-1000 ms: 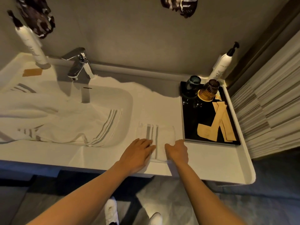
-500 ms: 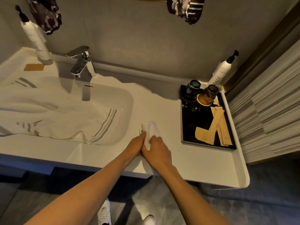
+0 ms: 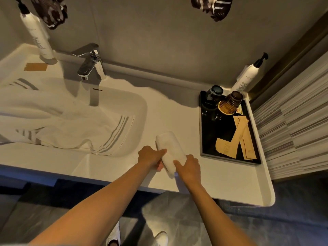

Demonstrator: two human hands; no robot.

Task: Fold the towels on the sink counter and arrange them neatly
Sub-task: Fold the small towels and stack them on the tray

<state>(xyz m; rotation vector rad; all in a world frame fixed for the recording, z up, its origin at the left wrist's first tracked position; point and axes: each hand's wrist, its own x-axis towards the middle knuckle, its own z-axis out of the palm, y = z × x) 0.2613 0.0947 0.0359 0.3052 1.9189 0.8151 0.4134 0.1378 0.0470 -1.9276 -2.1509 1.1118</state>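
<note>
A small white towel (image 3: 168, 148), rolled into a tight cylinder, lies slanted on the white sink counter (image 3: 221, 178) just right of the basin. My left hand (image 3: 150, 157) grips the roll from its left side. My right hand (image 3: 190, 167) holds its near end from the right. A large white towel with grey stripes (image 3: 67, 125) lies crumpled and unfolded across the basin and the counter to the left.
A black tray (image 3: 205, 132) at the right holds two cups (image 3: 229, 103) and tan paper sachets (image 3: 237, 139). A chrome tap (image 3: 90, 63) stands behind the basin. Pump bottles stand at the back left (image 3: 39, 38) and back right (image 3: 246, 79). A striped wall borders the right.
The small towel lay flat and folded under my hands a second ago; now it is rolled into a cylinder and both hands hold it slanted on the counter.
</note>
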